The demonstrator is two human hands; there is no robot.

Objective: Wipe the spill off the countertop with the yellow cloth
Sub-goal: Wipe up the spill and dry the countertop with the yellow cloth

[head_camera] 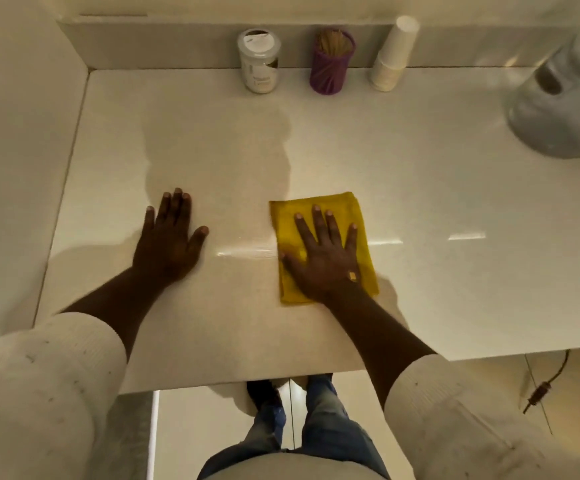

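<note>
White sleeves (39, 393) reach forward. The right hand (323, 258) presses flat, fingers spread, on the folded yellow cloth (288, 216) mid-counter (420, 168); soft and light, it likely slides best under palm pressure. The left hand (170, 237) rests open beside a faint wet streak (247, 253).

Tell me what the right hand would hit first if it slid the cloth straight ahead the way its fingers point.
Bare countertop first; the right hand on the yellow cloth seems aimed roughly at the purple holder by the back wall, though exact alignment is uncertain.
</note>
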